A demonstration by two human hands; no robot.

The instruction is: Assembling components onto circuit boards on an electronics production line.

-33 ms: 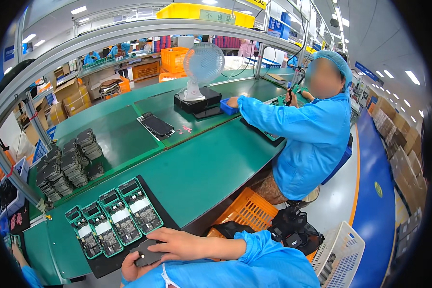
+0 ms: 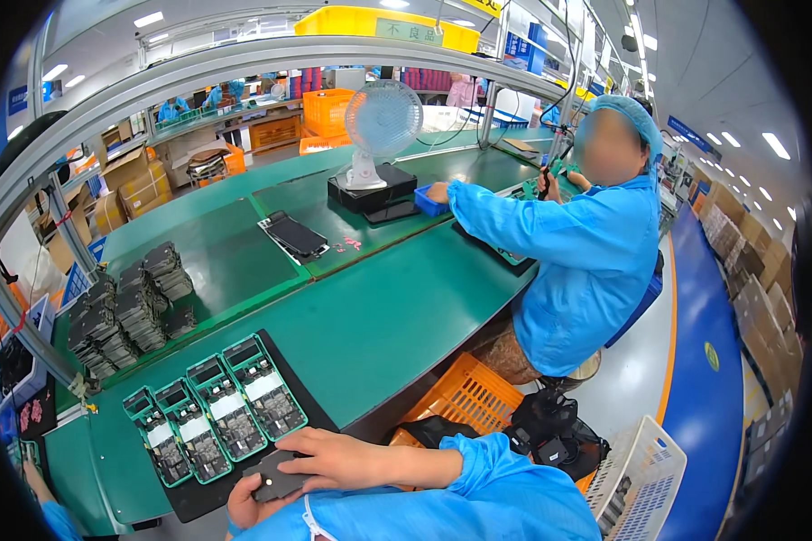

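Close to my body at the table's front edge is a flat, dark grey part (image 2: pixel 278 476) with an uneven outline and a small shiny dot. My left hand (image 2: pixel 248 501) grips its near-left side, thumb along the edge. From the right, my right hand (image 2: pixel 338 458) lies over the other side with its fingers closed on the same part; its underside is hidden. Just beyond, several opened phone housings (image 2: pixel 260 388) with green rims, bared circuit boards and white strips lie in a row on a black mat (image 2: pixel 320 417).
Stacks of dark grey parts (image 2: pixel 140 302) stand at the far left. A dark phone-like panel (image 2: pixel 295 234) and a fan (image 2: pixel 383 117) are farther back. At right sits a co-worker in blue (image 2: pixel 568 261); an orange crate (image 2: pixel 467 397) and a white basket (image 2: pixel 645 478) are below.
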